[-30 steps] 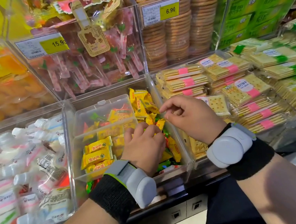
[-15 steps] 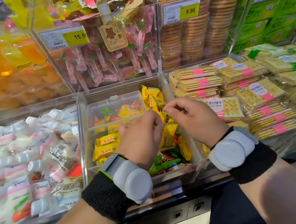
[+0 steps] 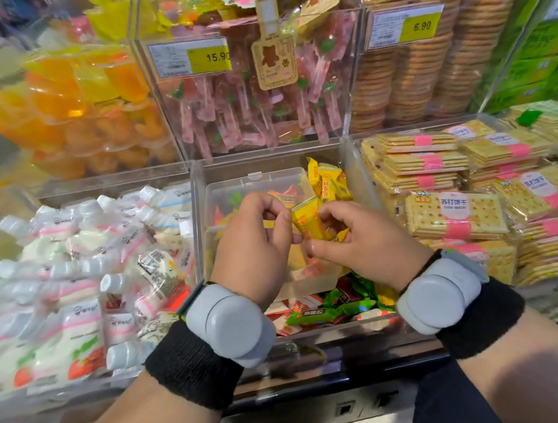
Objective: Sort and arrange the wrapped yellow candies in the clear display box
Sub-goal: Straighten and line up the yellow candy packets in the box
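Head view: one yellow candy between left hand and right hand

Left hand and right hand together pinch one yellow candy above the clear display box.

Both wrists wear black sweatbands, grey trackers.

Glossy yellow candy wrapper, clear smooth plastic display box (matt black cloth wristbands)
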### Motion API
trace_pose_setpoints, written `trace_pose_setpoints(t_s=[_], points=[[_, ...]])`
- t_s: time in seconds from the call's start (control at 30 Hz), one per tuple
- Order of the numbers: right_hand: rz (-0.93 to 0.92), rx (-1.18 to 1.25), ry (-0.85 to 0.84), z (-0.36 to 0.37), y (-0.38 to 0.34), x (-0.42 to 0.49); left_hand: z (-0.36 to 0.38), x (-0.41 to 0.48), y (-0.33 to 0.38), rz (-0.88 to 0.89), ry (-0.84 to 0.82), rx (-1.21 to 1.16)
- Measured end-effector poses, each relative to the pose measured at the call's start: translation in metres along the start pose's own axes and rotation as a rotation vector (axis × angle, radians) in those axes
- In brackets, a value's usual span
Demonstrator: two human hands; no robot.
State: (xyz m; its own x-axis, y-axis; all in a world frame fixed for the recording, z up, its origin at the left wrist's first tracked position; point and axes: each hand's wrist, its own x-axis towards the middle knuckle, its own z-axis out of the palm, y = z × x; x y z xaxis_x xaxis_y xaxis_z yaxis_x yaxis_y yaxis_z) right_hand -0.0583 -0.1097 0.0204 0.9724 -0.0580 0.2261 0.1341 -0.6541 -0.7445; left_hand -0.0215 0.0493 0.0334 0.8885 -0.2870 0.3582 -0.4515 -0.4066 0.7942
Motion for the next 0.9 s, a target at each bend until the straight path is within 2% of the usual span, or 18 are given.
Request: trace_pose_setpoints(t_s=[0.07,0.17,0.3,0.4,0.53,0.9], points=[[0.001,0.036,-0.019,0.005,-0.003,0.002,-0.006,0.000,-0.002,-0.001,0.028,-0.020],[-0.036,-0.068,0.005,0.012,-0.006,0.008,-0.016,-0.001,-0.007,-0.009,0.061,-0.016],[-0.056,-0.079,-0.006,0.019,-0.011,0.013,-0.026,-0.001,-0.016,-0.031,0.067,-0.004],[-0.062,-0.092,-0.022,0.024,-0.017,0.016,-0.035,0.001,-0.024,-0.030,0.069,0.066],[-0.097,-0.058,-0.039,0.033,-0.024,0.021,-0.046,0.000,-0.034,-0.045,0.056,0.150],[-0.047,0.095,0.028,0.058,-0.029,0.041,-0.064,0.001,-0.054,-0.158,0.104,0.361]])
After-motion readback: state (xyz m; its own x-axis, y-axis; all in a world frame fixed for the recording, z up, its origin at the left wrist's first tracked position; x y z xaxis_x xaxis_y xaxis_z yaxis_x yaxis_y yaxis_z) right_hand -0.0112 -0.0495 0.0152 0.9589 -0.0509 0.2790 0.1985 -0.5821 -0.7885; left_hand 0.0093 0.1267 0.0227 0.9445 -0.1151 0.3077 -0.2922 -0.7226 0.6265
